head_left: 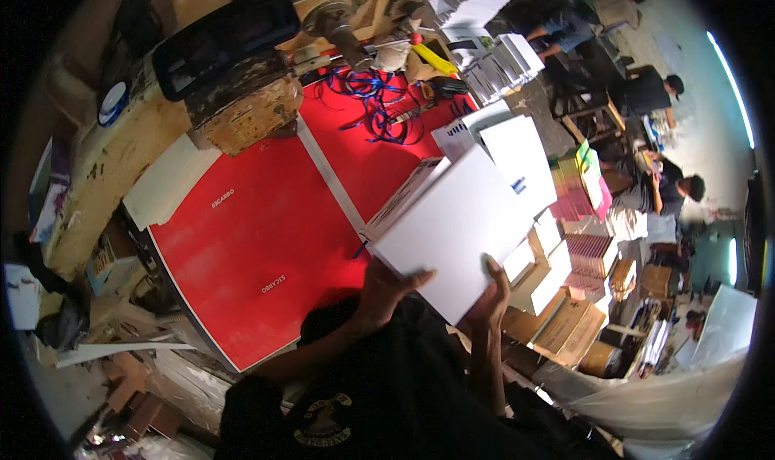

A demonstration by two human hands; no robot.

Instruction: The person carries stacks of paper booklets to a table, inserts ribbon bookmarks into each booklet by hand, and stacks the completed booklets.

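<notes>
A red sheet (250, 242) lies spread before the person, a pale strip crossing it. Over its right edge is a white book (452, 226), held aslant. A wooden block (250, 117) sits at the sheet's far left, and a tangle of blue ribbon (378, 105) lies toward the far edge. The left hand (383, 295) has a grip on the book's near left corner; the right hand (488, 297) grips its right side, thumb on top.

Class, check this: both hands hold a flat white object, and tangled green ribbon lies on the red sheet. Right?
No: the ribbon is blue, not green, as the head view shows. The left hand and right hand hold the flat white object, and the ribbon lies on the red sheet.
</notes>
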